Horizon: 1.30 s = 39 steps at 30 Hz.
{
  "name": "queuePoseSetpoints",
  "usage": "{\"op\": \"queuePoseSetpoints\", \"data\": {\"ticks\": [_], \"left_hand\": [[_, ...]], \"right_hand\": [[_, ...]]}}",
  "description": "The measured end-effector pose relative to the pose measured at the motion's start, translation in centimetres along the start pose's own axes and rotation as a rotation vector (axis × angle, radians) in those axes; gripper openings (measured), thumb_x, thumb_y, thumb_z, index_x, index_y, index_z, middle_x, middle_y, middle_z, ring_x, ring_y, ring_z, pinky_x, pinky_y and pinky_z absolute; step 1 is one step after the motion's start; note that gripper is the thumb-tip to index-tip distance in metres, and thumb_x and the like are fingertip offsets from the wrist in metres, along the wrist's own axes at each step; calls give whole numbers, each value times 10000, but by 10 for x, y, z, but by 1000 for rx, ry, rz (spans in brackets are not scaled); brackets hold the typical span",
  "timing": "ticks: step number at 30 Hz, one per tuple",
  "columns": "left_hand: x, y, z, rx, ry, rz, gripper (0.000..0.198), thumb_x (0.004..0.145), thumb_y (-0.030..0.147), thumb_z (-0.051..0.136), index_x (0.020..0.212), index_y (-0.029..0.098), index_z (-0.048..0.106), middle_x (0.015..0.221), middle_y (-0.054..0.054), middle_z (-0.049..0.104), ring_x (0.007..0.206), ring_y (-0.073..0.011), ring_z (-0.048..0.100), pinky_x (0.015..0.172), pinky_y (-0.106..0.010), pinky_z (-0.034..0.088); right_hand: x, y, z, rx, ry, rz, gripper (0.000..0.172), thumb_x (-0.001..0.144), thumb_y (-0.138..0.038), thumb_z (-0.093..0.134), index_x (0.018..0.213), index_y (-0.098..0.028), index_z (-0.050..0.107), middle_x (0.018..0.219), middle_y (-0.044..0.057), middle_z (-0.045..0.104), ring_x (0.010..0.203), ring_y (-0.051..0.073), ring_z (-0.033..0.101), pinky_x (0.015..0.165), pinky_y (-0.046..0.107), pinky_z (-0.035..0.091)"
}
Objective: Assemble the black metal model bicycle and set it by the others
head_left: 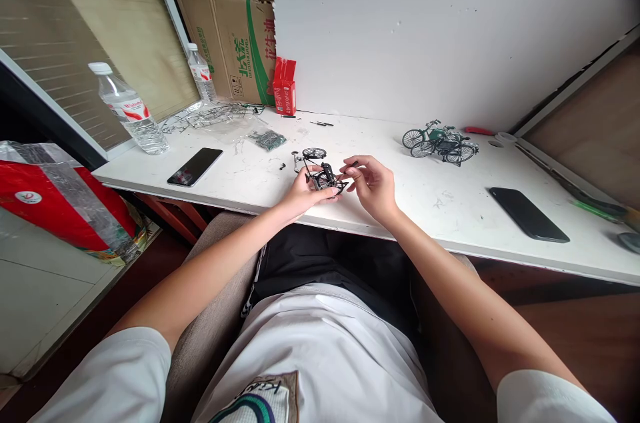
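Presently the left hand has its thumb and fingers closed on the nearer part of a small black model bicycle, above the front of the white desk. The right hand pinches a thin dark piece between thumb and fingertips, close beside the bicycle; whether the piece touches it cannot be told. Other model bicycles stand to the right, nearer the wall.

Forearms angled inward, left hand curled (thumb uppermost), right hand pinching
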State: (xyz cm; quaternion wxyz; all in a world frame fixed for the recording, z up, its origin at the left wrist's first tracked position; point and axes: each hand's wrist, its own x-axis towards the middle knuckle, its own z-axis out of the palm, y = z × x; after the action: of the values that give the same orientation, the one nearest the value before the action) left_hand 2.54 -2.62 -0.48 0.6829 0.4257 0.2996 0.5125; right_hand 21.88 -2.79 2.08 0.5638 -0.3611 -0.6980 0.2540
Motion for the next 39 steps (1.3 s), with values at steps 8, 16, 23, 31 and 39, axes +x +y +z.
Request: {"op": "queuePoseSetpoints", "data": {"ticks": [8, 16, 23, 31, 39], "left_hand": [[0, -1, -1, 20, -28, 10, 703, 697, 136, 962, 1201, 244, 485, 1183, -44, 741, 1083, -237, 768, 1111, -637, 582], [0, -1, -2, 31, -24, 8, 721, 690, 155, 971, 1208, 245, 477, 1140, -29, 743, 1016, -217, 777, 1094, -619, 598], [1, -1, -2, 36, -36, 8, 745, 678, 169, 984, 1200, 244, 457, 1235, -61, 738, 1081, -236, 770, 1105, -628, 586], [0, -1, -3, 57, -47, 9, 727, 705, 182, 974, 1211, 241, 456, 1230, -81, 739, 1117, -265, 774, 1102, -638, 583], [0, 0, -1, 7, -40, -3, 713, 695, 125, 968, 1199, 234, 475, 1172, -39, 728, 1037, -238, 796, 1114, -615, 584]], "right_hand": [[-2, 1, -1, -59, 83, -55, 411, 930, -535, 809, 1256, -285, 825, 946, 44, 817, 851, 252, 822, 583, 357, 700], [0, 1, -1, 10, 108, -33, 378, 905, -557, 836, 1144, -265, 860, 1024, 71, 848, 907, 281, 832, 695, 407, 732], [3, 0, 1, 131, 58, 27, 358, 932, -562, 803, 1081, -236, 807, 969, 54, 829, 933, 250, 824, 722, 361, 725], [2, -8, -1, 63, -23, 10, 237, 1008, -452, 675, 1002, -238, 775, 983, 61, 811, 943, 245, 800, 731, 394, 718], [0, -9, -2, 11, -124, -15, 164, 982, -275, 617, 968, -238, 776, 991, 53, 810, 941, 249, 794, 763, 409, 710]]}}
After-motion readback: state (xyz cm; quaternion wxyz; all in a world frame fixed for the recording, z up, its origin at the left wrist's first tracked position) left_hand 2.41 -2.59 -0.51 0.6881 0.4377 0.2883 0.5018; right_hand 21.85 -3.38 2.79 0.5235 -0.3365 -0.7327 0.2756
